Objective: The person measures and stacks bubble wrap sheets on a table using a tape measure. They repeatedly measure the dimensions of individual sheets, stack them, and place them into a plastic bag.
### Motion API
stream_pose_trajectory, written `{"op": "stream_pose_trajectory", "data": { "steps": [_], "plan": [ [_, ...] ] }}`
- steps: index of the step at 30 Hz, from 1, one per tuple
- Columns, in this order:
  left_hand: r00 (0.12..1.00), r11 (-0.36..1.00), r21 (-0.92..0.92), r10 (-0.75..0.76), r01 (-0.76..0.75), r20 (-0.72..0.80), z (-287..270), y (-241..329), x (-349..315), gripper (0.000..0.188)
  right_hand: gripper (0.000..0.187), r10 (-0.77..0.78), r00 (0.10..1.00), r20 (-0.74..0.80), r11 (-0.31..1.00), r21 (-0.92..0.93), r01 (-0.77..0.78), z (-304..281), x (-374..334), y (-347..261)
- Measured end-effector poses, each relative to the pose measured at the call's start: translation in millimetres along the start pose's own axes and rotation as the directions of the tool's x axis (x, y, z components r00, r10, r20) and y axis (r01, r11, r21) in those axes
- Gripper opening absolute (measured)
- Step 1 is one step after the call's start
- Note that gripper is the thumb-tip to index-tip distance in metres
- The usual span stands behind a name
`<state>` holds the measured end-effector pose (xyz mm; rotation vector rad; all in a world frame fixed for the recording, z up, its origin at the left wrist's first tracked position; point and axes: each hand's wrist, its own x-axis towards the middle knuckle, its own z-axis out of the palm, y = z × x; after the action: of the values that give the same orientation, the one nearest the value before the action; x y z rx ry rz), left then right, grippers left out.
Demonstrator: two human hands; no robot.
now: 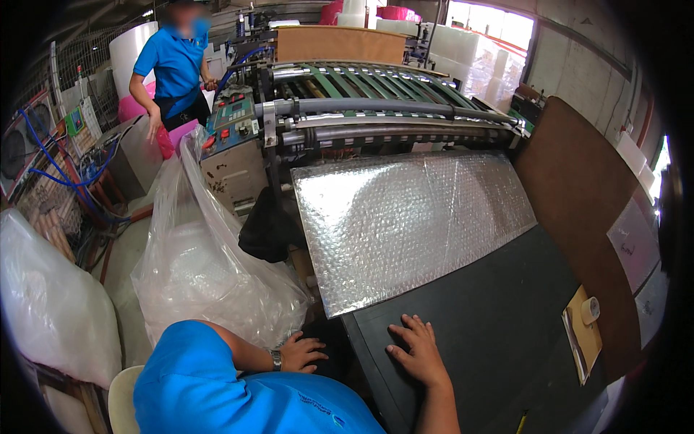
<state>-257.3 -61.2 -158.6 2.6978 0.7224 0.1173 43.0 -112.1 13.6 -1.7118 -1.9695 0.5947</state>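
Silvery rectangular bubble-wrap sheet [412,228] lies on the dark table [499,340], long axis crosswise, just beyond the right hand [416,351]. That hand rests flat, fingers spread, empty; the left hand [300,353], farther off at the table's edge, is loosely open, holding nothing.

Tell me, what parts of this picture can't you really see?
Head view only:
- Left hand: its wrist and forearm are partly hidden behind the blue sleeve.
- Right hand: palm pressed flat on the dark table, so its underside is hidden.
- Bubble wrap sheet: far edge goes under the machine rollers.
- Tape roll: too small for detail.
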Motion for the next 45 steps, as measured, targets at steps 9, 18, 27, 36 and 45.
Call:
{"op": "stream_pose_trajectory", "data": {
  "steps": [9, 18, 27, 36, 45],
  "plan": [
    [1.000, 1.000, 0.004, -0.001, 0.001, 0.003, 3, -2, 0, 0.041, 0.041, 0.005, 1.000, -0.004, 1.000, -0.009, -0.005, 0, 0, -2],
    [1.000, 0.998, -0.055, 0.003, -0.005, -0.031, 0, -2, -2, 0.041, 0.040, 0.011, 1.000, -0.023, 0.999, -0.035, -0.012, 3, 2, -7],
    [0.780, 0.860, -0.108, -0.500, 0.499, -0.377, -65, -39, -39, 0.052, 0.037, 0.070, 0.992, -0.102, 0.993, -0.090, -0.080, 9, 6, -15],
    [0.339, 0.355, 0.118, -0.931, 0.927, 0.136, -86, -119, -181, 0.078, 0.035, 0.103, 0.976, -0.190, 0.984, -0.127, -0.128, 19, 8, -15],
    [0.434, 0.538, 0.101, -0.764, 0.837, 0.477, -102, -163, -190, 0.044, 0.037, 0.245, 0.957, -0.153, 0.969, 0.041, -0.242, 1, 26, -27]
  ]
}}
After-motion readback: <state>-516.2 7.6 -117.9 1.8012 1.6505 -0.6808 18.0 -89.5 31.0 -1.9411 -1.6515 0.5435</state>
